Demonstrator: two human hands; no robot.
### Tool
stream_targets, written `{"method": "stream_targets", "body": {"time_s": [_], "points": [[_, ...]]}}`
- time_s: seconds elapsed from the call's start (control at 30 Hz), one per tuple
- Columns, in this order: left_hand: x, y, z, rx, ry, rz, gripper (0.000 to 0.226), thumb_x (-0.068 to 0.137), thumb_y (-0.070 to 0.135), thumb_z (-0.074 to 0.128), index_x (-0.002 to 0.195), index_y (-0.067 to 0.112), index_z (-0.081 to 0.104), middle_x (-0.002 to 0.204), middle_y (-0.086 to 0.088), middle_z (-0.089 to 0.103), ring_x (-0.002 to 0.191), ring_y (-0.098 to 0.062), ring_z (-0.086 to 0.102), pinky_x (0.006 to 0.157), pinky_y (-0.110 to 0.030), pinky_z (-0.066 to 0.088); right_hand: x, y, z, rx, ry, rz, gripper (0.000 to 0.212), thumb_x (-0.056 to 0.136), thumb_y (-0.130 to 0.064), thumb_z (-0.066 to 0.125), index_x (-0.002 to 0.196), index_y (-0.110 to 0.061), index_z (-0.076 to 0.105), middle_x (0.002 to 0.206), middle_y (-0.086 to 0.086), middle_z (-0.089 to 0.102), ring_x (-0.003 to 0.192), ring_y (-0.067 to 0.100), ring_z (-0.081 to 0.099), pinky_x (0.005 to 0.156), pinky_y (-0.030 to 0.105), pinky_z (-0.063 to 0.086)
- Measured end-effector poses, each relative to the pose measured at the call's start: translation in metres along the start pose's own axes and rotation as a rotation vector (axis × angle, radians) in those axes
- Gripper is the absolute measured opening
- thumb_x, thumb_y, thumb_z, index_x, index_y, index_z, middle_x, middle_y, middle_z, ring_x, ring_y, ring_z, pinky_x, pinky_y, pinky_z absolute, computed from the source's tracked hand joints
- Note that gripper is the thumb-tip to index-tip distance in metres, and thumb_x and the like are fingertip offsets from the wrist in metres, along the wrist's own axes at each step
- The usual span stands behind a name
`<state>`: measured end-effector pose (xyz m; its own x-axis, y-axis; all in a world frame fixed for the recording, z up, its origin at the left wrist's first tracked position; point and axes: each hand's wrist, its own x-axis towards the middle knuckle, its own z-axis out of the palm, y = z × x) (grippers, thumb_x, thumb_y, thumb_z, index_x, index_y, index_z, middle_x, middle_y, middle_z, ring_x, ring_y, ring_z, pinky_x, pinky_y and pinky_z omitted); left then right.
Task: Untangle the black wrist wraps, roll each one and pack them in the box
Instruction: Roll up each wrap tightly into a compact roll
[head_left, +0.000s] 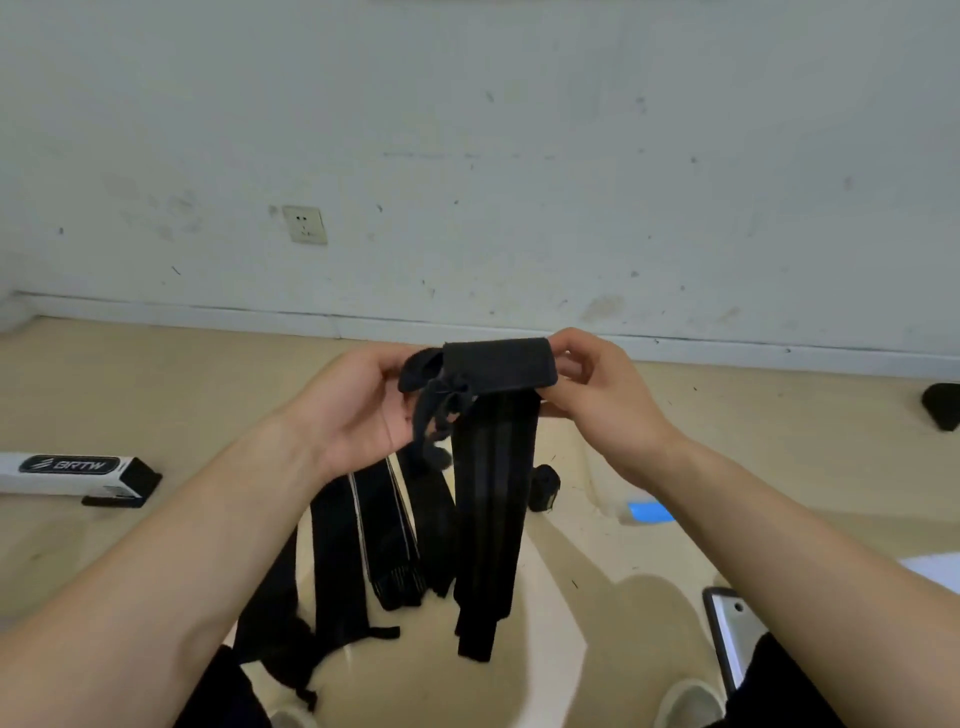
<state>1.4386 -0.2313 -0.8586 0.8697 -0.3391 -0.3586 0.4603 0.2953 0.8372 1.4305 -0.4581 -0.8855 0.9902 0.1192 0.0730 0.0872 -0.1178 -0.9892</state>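
Pinching the wrist wrap at frame centre, both hands — left hand, right hand — should roll its folded top tightly, edges aligned.

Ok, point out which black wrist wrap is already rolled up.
The small rolled wrap on the floor, right of the hanging wrap held by both hands; the other wraps lie flat, unrolled.

The wrist wrap held up is matt black woven cloth, its folded top end looking fuzzier, and the wraps on the floor are the same dull fabric, one with pale stitched stripes. The floor is smooth beige with a soft sheen. The box looks like white printed card with a glossy black label.
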Motion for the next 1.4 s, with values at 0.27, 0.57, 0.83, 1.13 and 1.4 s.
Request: {"method": "stream_targets", "body": {"time_s": [0.27,0.57,0.83,1.13,1.4], "points": [[0.013,-0.023,-0.007,0.624,0.288,0.349,0.005,0.092,0.016,0.076,0.095,0.013,0.078,0.069,0.01,0.069,0.071,-0.009,0.063,0.07,-0.018,0.055,0.001,0.01,0.014,0.11,0.011,0.096,0.017,0.101,-0.01,0.06,0.114,-0.013,0.07,0.064,0.007,0.056,0.07,0.017,0.065,0.063,0.034,0.058],[0.031,-0.042,0.0,0.436,0.209,0.499,0.033,0.093,0.001,0.073,0.12,0.02,0.072,0.115,-0.004,0.078,0.114,-0.022,0.072,0.106,-0.049,0.054,0.004,0.013,0.015,0.085,-0.016,0.178,0.021,0.102,-0.023,0.06,0.102,-0.006,0.072,0.086,0.019,0.074,0.07,0.017,0.072,0.058,0.029,0.054],[0.03,-0.046,0.01,0.422,0.224,0.49,0.017,0.1,0.014,0.065,0.116,0.011,0.07,0.104,-0.008,0.08,0.101,-0.024,0.077,0.089,-0.047,0.063,0.004,0.016,0.013,-0.053,0.04,0.038,0.023,0.103,-0.03,0.058,0.099,-0.012,0.071,0.086,0.004,0.073,0.078,0.014,0.068,0.063,0.026,0.052],[0.024,-0.048,0.021,0.371,0.284,0.515,0.035,0.098,0.035,0.064,0.094,0.002,0.075,0.092,-0.017,0.078,0.091,-0.029,0.077,0.085,-0.051,0.063,0.0,0.005,0.011,0.045,0.064,-0.013,0.026,0.102,-0.024,0.06,0.095,0.001,0.066,0.086,0.027,0.071,0.068,0.017,0.066,0.057,0.027,0.051],[0.021,-0.051,0.022,0.234,0.178,0.478,0.021,0.1,0.012,0.063,0.114,0.001,0.073,0.099,-0.013,0.08,0.095,-0.023,0.078,0.076,-0.029,0.062,0.001,0.006,0.016,-0.026,0.105,-0.039,0.055,0.1,-0.041,0.06,0.07,0.002,0.049,0.066,0.01,0.046,0.062,0.021,0.047,0.06,0.035,0.039]]}}
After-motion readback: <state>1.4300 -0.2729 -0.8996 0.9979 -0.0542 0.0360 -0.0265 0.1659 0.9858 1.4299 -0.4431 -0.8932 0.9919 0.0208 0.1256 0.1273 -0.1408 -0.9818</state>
